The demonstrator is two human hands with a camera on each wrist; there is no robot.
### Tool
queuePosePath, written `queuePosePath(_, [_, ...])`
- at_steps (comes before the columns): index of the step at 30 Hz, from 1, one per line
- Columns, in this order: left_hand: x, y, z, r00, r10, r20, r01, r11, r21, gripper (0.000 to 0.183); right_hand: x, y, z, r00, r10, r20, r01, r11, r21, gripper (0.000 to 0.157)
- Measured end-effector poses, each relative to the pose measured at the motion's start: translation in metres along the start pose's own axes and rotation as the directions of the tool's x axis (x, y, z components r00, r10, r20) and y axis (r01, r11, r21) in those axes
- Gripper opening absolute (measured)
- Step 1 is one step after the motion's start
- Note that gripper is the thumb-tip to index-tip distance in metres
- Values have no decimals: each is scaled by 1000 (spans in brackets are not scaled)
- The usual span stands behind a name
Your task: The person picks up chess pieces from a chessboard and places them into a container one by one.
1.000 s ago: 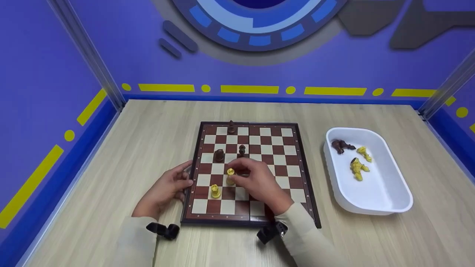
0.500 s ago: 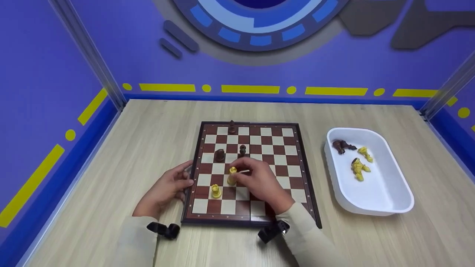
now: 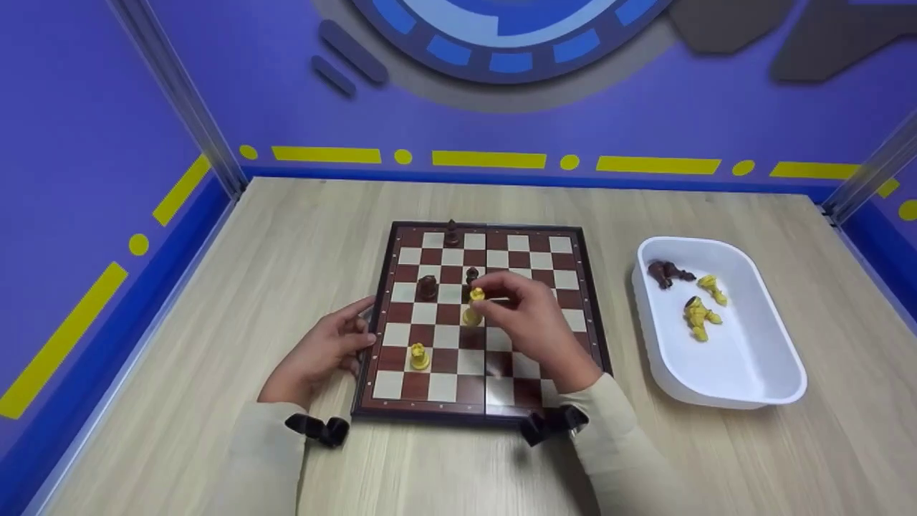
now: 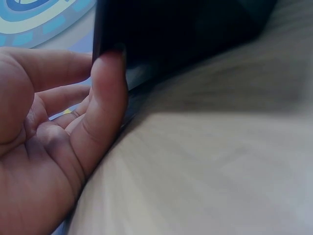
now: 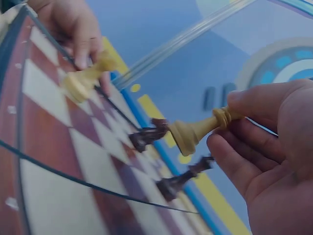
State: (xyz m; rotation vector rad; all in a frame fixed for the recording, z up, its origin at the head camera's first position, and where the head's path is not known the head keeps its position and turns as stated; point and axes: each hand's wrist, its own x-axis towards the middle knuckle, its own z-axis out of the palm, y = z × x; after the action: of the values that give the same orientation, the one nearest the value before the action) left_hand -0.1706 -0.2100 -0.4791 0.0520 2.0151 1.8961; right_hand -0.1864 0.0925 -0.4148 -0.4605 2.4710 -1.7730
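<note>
In the head view, my right hand [image 3: 534,322] pinches a yellow chess piece [image 3: 472,314] near its crowned top, over the middle of the chessboard [image 3: 458,409]. Seen from the right wrist, the base of this yellow piece [image 5: 188,137] hangs free of the fingers, pointing at the board. My left hand [image 3: 326,351] rests at the board's left side; its thumb and index finger touch the dark edge [image 4: 97,34]. A yellow rook [image 3: 419,357] stands near the board's front left. Upright dark pieces include a knight [image 3: 428,287], one behind my right fingertips [image 3: 472,274], and one at the far edge [image 3: 451,233].
To the right of the board stands a white tray [image 3: 770,365]. Inside lie dark chess pieces [image 3: 668,273] and yellow ones [image 3: 698,317], tipped over. Blue panels [image 3: 501,129] close off the wooden table [image 3: 315,236] at the back and sides.
My right hand has lifted the yellow piece and carried it away from me and to the right. The left hand stays at the board's edge. The head view has tilted slightly down.
</note>
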Motion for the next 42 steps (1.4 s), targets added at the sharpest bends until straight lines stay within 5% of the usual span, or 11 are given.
queuePosePath(20, [8,11,-1,1000,-5,-4,5,1000,-13,66,-6,-20,-53,993,-100,-68,98,995,-35,24])
queuePosePath(36, [0,4,1,1000,-26,-7,26,1000,-7,66,-24,-42,-81,984,-81,-160,72,995,-64,27])
queuePosePath(42, [-1,3,1,1000,-26,-9,26,1000,-9,67,-24,-28,-97,978,-64,-197,52,996,-67,31])
